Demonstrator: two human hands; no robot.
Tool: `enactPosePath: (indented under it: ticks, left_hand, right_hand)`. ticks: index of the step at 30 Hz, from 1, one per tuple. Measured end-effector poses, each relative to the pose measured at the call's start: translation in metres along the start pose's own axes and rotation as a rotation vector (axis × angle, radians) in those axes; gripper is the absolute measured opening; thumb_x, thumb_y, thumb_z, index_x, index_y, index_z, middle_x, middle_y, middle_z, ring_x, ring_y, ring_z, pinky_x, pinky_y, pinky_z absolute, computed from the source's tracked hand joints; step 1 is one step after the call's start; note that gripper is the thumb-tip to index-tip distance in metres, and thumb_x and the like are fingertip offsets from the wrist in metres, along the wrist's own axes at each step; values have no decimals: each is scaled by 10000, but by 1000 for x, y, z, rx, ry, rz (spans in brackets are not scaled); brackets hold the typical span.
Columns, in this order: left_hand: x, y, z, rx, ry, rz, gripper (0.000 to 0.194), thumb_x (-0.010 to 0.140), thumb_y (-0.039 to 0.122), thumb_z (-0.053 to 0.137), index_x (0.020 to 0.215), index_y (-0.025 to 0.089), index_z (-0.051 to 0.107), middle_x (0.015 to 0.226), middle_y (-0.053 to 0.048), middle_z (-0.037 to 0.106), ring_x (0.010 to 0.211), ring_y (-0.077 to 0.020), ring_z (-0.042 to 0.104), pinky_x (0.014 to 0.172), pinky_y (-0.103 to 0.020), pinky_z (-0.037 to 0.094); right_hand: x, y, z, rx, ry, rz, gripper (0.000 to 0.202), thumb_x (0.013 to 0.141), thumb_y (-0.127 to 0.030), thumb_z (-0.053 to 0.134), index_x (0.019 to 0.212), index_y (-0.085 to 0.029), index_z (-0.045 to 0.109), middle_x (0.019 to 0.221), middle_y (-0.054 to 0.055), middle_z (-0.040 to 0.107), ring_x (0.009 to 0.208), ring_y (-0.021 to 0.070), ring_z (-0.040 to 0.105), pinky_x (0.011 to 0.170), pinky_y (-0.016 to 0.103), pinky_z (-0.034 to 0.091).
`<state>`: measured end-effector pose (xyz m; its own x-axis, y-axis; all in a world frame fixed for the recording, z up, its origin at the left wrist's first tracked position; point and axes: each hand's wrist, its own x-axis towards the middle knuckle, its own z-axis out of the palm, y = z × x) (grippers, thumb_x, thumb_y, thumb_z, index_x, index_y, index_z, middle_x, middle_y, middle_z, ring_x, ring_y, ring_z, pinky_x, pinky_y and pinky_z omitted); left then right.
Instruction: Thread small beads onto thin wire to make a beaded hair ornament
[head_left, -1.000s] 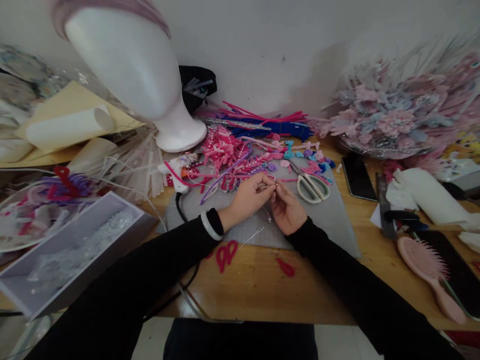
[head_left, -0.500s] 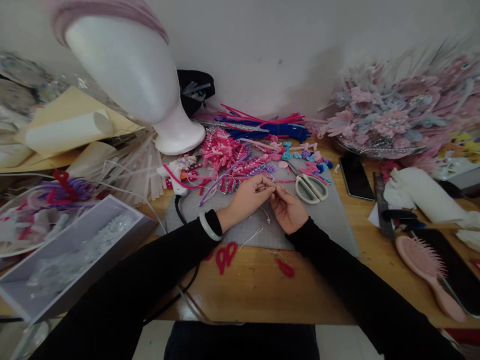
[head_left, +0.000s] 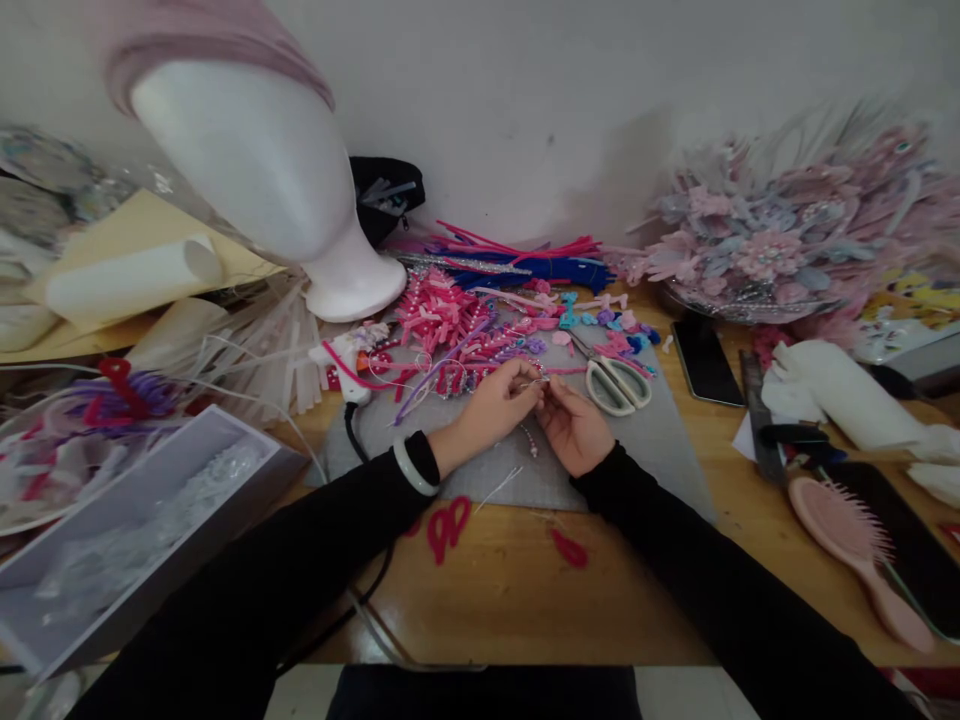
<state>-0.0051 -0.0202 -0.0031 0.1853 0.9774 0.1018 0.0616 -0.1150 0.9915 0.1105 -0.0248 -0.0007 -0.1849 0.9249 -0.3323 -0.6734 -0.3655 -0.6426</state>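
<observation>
My left hand (head_left: 496, 408) and my right hand (head_left: 574, 428) meet over the grey cutting mat (head_left: 660, 450), fingers pinched together. Between the fingertips is a thin beaded strand (head_left: 532, 442), its lower end dangling under the hands; the gripped part is too small to make out. Just right of the hands lie scissors (head_left: 618, 388) with pale handles. Nearer to me are red fuzzy loops (head_left: 448, 528) with thin wire stems and a single red fuzzy piece (head_left: 570, 549). Beyond my left hand is a pile of pink fuzzy pieces (head_left: 439, 312).
A white mannequin head (head_left: 255, 160) stands at back left, a glue gun (head_left: 346, 372) below it. A lilac box (head_left: 247, 505) holds clear packets. On the right are a phone (head_left: 709, 360), a pink hairbrush (head_left: 832, 515) and a flowered headpiece (head_left: 765, 240).
The view has tilted slightly, so the scene sits a little lower in frame. Both hands keep their pinch on the strand, with small finger movements.
</observation>
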Motion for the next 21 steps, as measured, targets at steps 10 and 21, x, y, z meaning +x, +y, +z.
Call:
enactPosePath:
  ticks: [10, 21]
  left_hand:
    - [1, 0, 0, -38, 20, 28, 100, 762, 240, 465, 727, 145, 469, 616, 34, 493, 570, -62, 470, 575, -193, 382]
    - [1, -1, -1, 73, 23, 50, 121, 744, 257, 481, 711, 142, 498, 615, 30, 502, 553, -64, 453, 556, -194, 376]
  right_hand:
    - [2, 1, -2, 7, 20, 11, 67, 656, -134, 635, 607, -164, 602, 589, -38, 615, 550, 37, 557, 533, 115, 487]
    - [3, 2, -4, -117, 54, -86, 81, 614, -183, 672, 608, -183, 591, 589, -54, 592, 544, 49, 517, 532, 174, 436]
